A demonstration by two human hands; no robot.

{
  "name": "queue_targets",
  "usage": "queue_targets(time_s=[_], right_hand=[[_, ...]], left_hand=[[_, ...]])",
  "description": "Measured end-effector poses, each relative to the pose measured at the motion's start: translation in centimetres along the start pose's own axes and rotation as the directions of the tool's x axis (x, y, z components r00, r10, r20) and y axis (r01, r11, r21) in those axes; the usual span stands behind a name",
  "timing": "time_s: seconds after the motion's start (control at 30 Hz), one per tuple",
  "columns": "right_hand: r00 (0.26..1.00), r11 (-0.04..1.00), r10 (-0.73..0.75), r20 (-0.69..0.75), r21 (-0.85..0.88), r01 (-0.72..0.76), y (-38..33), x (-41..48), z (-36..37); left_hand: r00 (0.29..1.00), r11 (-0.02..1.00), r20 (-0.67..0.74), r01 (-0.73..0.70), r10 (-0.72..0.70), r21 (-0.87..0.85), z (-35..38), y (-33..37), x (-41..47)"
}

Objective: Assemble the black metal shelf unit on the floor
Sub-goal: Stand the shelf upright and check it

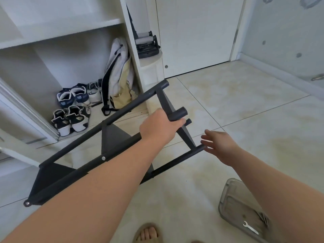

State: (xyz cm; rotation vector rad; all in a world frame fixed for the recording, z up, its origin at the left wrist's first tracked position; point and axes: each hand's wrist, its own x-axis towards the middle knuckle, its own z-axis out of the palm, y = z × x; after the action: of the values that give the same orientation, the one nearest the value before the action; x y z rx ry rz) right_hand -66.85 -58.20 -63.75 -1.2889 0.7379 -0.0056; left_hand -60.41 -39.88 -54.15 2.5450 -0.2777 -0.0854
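One black metal shelf unit (112, 137) is tilted above the tile floor (245, 120), its far end raised towards the white cabinet (129, 50) and its near corner low at the left. Four round tube ends show at the far end, and three flat black panels show between the tubes. One silver bolt (103, 158) sits on a tube beside the left forearm.

The left hand (160, 128) is curled round one of the middle tube ends and holds the unit up. The right hand (220, 144) is wide, fingers straight and spread, holding nothing; its fingertips lie just beside the lowest tube end, and contact cannot be told.

The top tube end stands near the cabinet's front edge. Inside the cabinet are five shoes (71, 109) and one backpack (119, 74). To the right of the tube ends the tile runs on to the white door (196, 32) and the wall skirting.

One clear plastic tray (231, 193) lies on the floor at lower right, partly under the right forearm, with one small wrench (250, 228) in it. One sandalled foot (147, 232) shows at the bottom edge.
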Motion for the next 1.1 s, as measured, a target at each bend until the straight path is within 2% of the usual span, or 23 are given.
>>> queue_targets(time_s=[0.17, 0.27, 0.4, 0.57, 0.8, 0.87, 0.97, 1.1], right_hand=[[0.995, 0.992, -0.102, 0.013, 0.081, 0.101, 2.0, 2.3, -0.3], [0.988, 0.98, -0.152, 0.003, 0.134, 0.15, 2.3, 4.1, -1.3], [0.989, 0.976, -0.144, -0.019, 0.161, 0.145, 3.3, 6.3, -2.5], [0.985, 0.979, -0.173, 0.007, 0.113, 0.171, 5.3, 7.7, -4.0], [0.989, 0.985, -0.146, -0.024, 0.093, 0.148, 5.3, 7.3, -3.5], [0.991, 0.99, -0.129, -0.021, 0.06, 0.13, 5.3, 6.9, -3.0], [0.994, 0.993, -0.107, -0.029, 0.04, 0.108, 5.3, 6.1, -2.2], [0.998, 0.997, -0.064, -0.005, 0.029, 0.065, 5.5, 4.8, -0.4]], left_hand=[[0.964, 0.995, 0.262, -0.06, 0.036, 0.081, 7.0, 0.2, 2.3], [0.94, 0.988, 0.34, -0.081, 0.033, 0.13, 10.8, 0.3, 3.5], [0.899, 0.979, 0.437, -0.113, 0.029, 0.168, 15.5, 0.0, 4.0], [0.896, 0.967, 0.44, -0.158, 0.055, 0.2, 18.2, -0.8, 5.2], [0.837, 0.959, 0.512, -0.271, 0.192, 0.082, 16.9, -3.5, 6.0], [0.835, 0.95, 0.52, -0.285, 0.179, 0.13, 15.6, -5.2, 5.4], [0.854, 0.899, 0.505, -0.314, 0.127, 0.305, 13.4, -8.5, 4.1], [0.844, 0.9, 0.523, -0.316, 0.122, 0.301, 11.0, -11.1, 2.7]])
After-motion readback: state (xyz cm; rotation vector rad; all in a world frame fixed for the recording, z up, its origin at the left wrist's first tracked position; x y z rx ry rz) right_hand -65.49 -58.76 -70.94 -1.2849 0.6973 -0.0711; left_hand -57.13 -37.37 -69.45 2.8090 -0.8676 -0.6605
